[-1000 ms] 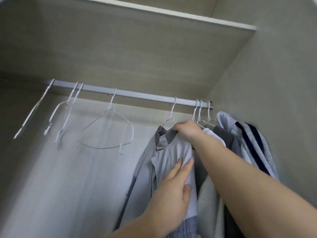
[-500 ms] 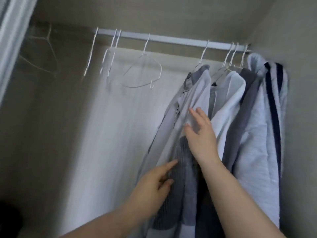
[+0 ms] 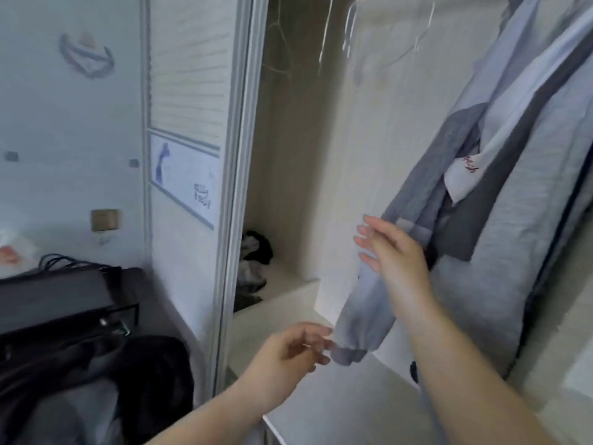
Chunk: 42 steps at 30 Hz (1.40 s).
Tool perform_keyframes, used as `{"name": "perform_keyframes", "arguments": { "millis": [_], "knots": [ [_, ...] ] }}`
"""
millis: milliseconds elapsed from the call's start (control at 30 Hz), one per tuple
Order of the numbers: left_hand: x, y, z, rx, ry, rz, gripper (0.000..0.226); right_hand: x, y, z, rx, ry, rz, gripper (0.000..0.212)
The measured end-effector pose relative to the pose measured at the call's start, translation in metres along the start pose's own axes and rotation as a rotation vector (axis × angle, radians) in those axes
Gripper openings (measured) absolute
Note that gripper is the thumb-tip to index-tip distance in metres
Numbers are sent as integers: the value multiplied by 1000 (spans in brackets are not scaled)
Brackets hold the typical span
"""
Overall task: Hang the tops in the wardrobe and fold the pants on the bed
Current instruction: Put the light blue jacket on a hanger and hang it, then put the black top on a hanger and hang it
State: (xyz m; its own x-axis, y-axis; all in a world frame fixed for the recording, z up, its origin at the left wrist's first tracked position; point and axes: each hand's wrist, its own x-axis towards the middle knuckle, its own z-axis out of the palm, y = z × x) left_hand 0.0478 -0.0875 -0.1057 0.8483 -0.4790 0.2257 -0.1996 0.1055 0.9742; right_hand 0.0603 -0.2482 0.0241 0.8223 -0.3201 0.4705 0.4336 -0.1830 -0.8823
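Hanging tops beside pale wardrobe

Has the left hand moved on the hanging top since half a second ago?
Yes. The left hand has gone down the blue-grey top, from mid-body to its sleeve cuff.

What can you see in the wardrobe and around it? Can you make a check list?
Surface: pale wardrobe shelf, dark crumpled clothes at its back.
Job's things: hanging tops at right; one grey-blue sleeve dangles.
Clutter: empty hangers at the top; dark bundle lower left.
Hands: left hand touches the sleeve cuff with loose fingers; right hand open, flat against the sleeve.
Cables: dark cords over the black case.
Surroundings: sliding door, wall switch.
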Motion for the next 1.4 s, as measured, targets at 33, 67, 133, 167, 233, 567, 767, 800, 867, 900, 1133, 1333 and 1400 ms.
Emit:
{"name": "perform_keyframes", "arguments": {
  "millis": [33,67,133,167,233,567,767,800,867,900,1133,1333,1400],
  "knots": [
    [-26,-8,-3,-1,34,-37,36,-21,2,7,31,-89,18,24],
    [-53,-14,-7,-8,83,-72,32,-43,3,16,62,-186,30,25],
    [-101,-23,-14,28,166,-100,25,-80,5,33,137,-360,60,27],
    [-122,-24,-18,47,202,-122,23,-97,6,43,170,-448,70,28],
    [-168,-25,-26,70,289,-181,20,-133,7,69,182,-606,97,31],
    [-385,-14,-59,169,829,-335,20,-324,4,200,208,-1250,202,24],
    [-559,9,-47,110,1280,-343,24,-479,-37,262,276,-1601,283,26],
    [-583,12,-41,87,1330,-334,24,-501,-44,268,280,-1641,289,26],
    [-637,18,-25,36,1449,-338,23,-554,-62,277,285,-1732,291,26],
    [-667,21,-15,12,1514,-344,23,-584,-72,280,286,-1774,295,25],
    [-871,44,68,-101,1933,-388,14,-782,-131,272,256,-2065,395,26],
    [-984,51,135,-268,2259,-395,14,-899,-159,269,132,-2309,423,28],
    [-1009,47,153,-353,2342,-366,14,-931,-166,276,90,-2385,383,30]
  ]
}}
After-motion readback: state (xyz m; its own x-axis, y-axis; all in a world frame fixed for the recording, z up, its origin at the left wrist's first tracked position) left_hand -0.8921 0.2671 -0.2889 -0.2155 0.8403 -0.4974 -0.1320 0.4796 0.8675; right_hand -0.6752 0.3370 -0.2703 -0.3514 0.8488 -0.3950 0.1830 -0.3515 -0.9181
